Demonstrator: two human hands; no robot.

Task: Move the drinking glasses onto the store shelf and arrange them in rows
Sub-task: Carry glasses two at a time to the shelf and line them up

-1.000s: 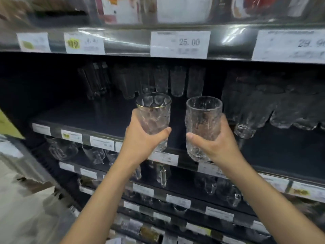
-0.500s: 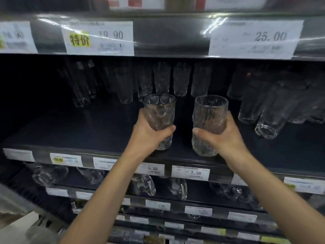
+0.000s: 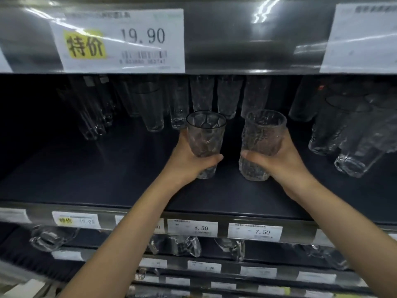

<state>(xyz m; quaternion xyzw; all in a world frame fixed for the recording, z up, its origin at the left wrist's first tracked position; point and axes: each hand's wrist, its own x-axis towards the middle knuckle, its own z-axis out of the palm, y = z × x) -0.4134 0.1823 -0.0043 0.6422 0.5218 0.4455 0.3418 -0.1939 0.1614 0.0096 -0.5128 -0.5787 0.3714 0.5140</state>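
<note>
Glass left cup (image 3: 205, 138) and right cup (image 3: 263, 136) are gripped upright by curled fingers (image 3: 213, 158) to land flat on the shelf (image 3: 96, 173).

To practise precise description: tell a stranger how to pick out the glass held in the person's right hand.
Find the dark shelf above the 7.50 price tag. Over its middle, the right hand grips the wanted glass upright. Its wall is rough and pebbled, unlike the facetted, dark-rimmed glass in the left hand beside it.
</note>
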